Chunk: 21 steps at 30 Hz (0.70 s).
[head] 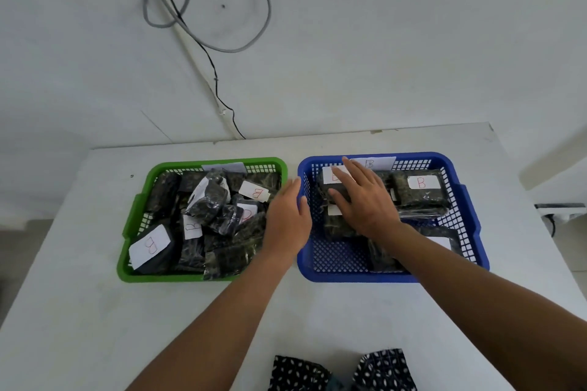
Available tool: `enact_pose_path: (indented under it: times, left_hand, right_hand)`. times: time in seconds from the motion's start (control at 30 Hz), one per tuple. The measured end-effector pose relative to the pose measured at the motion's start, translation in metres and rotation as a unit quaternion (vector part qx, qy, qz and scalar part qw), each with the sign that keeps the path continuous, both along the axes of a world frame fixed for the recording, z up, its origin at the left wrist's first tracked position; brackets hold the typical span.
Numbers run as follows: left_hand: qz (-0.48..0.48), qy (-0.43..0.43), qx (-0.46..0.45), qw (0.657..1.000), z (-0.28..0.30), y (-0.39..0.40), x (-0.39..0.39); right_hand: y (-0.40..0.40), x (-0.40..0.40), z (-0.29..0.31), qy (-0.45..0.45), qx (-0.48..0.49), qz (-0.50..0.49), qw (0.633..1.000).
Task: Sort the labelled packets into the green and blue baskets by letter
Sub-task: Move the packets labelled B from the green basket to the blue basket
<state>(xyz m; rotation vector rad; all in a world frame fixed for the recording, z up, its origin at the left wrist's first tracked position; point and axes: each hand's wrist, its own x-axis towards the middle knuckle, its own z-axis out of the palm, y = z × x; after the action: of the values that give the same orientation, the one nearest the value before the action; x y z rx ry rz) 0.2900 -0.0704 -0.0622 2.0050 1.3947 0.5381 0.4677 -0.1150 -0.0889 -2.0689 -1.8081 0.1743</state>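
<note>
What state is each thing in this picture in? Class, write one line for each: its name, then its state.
Green basket: piled with dark packets, several labelled B.
Blue basket: partly filled, mesh floor bare at the near left.
Packet labelled B: lying flat in the blue basket, label up.
Left hand: open, empty, over the gap between the baskets.
Right hand: open, palm down on packets in the blue basket.
Grey cable: hanging in loops on the wall.

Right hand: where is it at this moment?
In the head view, the right hand lies flat on a packet in the far-left part of the blue basket, right of the left hand.
</note>
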Motion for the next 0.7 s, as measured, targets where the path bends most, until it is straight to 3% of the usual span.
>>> enact_pose_path:
  times: [0.17, 0.37, 0.5, 0.7]
  left_hand:
    - [-0.021, 0.062, 0.110, 0.992, 0.050, 0.034, -0.050]
    - [0.003, 0.171, 0.179, 0.969, 0.054, 0.070, -0.152]
    - [0.002, 0.170, 0.152, 0.974, 0.046, 0.077, -0.182]
    - [-0.045, 0.136, 0.056, 0.988, 0.025, 0.084, -0.177]
  right_hand:
    - [0.012, -0.028, 0.020, -0.003, 0.021, 0.020, 1.000]
    - [0.040, -0.090, 0.038, 0.012, 0.019, 0.078, 0.997]
    - [0.063, -0.125, 0.044, 0.041, -0.032, 0.103, 0.993]
    - [0.095, -0.143, 0.041, 0.069, -0.193, 0.087, 0.975]
